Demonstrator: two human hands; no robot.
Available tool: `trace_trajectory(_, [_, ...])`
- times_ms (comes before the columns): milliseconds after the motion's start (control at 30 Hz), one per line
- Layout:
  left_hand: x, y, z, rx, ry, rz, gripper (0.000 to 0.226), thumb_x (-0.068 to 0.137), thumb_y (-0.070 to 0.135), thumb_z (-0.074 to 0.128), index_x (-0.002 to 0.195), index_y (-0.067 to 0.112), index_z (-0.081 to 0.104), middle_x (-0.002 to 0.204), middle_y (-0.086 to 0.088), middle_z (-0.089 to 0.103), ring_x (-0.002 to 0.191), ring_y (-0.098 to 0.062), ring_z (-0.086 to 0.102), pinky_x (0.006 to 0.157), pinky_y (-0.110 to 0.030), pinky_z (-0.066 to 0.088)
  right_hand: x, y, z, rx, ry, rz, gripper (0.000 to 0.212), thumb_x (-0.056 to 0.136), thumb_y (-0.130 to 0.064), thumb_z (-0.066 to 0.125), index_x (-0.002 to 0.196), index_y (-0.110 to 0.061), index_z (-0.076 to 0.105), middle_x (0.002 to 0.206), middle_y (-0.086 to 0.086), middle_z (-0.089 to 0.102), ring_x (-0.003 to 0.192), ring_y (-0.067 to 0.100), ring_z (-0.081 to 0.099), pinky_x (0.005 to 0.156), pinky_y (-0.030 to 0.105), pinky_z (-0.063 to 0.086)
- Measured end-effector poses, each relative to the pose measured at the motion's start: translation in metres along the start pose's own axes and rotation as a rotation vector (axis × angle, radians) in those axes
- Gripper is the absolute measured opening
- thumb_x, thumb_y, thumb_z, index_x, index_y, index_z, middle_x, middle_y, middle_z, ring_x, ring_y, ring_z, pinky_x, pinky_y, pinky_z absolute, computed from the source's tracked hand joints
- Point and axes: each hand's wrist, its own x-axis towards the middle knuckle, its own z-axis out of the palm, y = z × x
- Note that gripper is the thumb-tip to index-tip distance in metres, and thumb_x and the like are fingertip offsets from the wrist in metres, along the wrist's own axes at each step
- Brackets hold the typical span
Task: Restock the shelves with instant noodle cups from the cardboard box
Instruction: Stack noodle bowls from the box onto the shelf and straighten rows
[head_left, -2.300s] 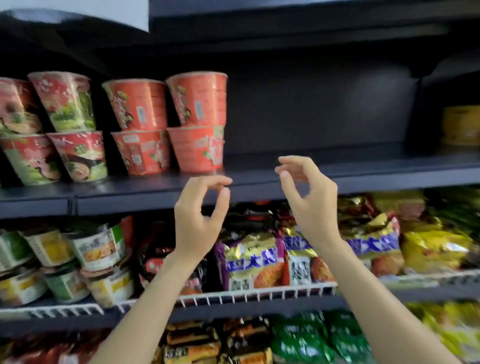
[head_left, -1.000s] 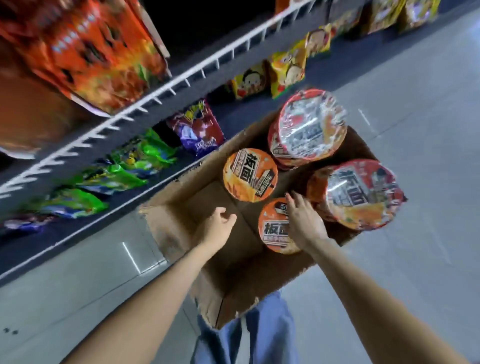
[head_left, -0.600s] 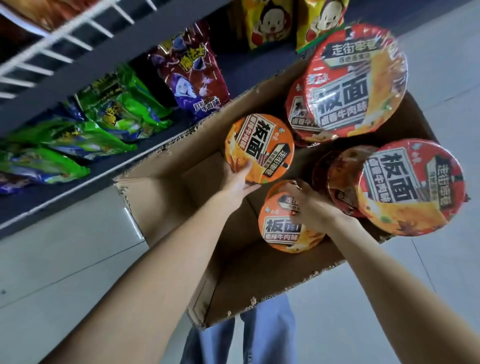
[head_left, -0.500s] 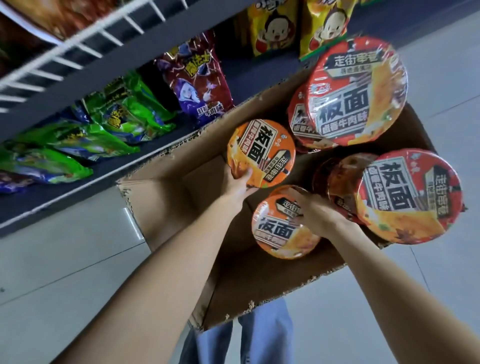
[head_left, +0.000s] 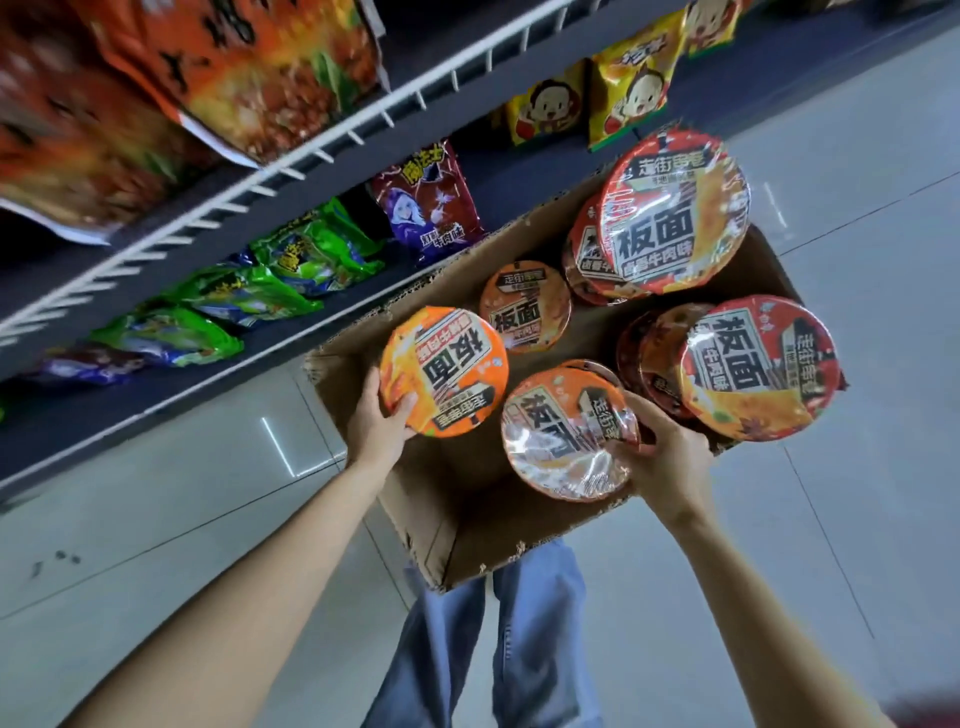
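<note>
each hand's fingers clamp an orange noodle cup: left hand (head_left: 378, 429) on left cup (head_left: 444, 371), right hand (head_left: 666, 456) on right cup (head_left: 566, 434).

You are standing in a shop aisle. Dark retail shelving (head_left: 291, 200) with white wire front rails (head_left: 363, 122) holds rows of bright snack bags (head_left: 311, 254), and an open cardboard box (head_left: 467, 519) of sealed instant noodle cups (head_left: 675, 213) sits on the pale tiled floor (head_left: 857, 208).

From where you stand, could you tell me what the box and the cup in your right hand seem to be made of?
Box: brown corrugated cardboard, matte, with ragged torn edges. Cup: its body is hidden; glossy clear film, probably plastic shrink wrap, glares over the printed lid.
</note>
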Motion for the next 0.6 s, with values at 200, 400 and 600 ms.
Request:
trace_trajectory(200, [-0.073,0.058,-0.044,0.172,0.005,0.053,0.063,0.089,0.027,0.062,0.144,0.018,0.033,0.136,-0.012,0.05,0.121,-0.034,0.051,0.094,-0.05,0.049,-0.09,-0.055,-0.068,0.707,-0.007,0.09,0.055,0.081,0.005,0.068,0.127,-0.022,0.057,0.098,0.001,0.072,0.073,0.017,0.067,0.058,0.032,0.057])
trace_trajectory(400, [-0.199,0.155,-0.09,0.011,-0.26,0.141,0.051,0.085,0.029,0.068,0.129,0.027,0.044,0.117,-0.001,0.058,0.108,-0.026,0.058,0.077,-0.044,0.056,-0.186,-0.149,-0.157,0.872,-0.02,0.007,0.048,0.081,0.002,0.067,0.118,-0.028,0.06,0.092,-0.008,0.074,0.079,0.012,0.069,0.058,0.024,0.055])
trace_trajectory(600, [-0.301,0.215,-0.153,0.154,-0.38,0.321,0.054,0.087,0.014,0.06,0.137,0.016,0.041,0.129,-0.014,0.054,0.117,-0.034,0.055,0.089,-0.05,0.052,-0.289,-0.232,-0.237,0.745,-0.019,-0.223,0.062,0.075,-0.004,0.075,0.128,-0.029,0.054,0.107,-0.005,0.067,0.08,0.014,0.066,0.063,0.024,0.056])
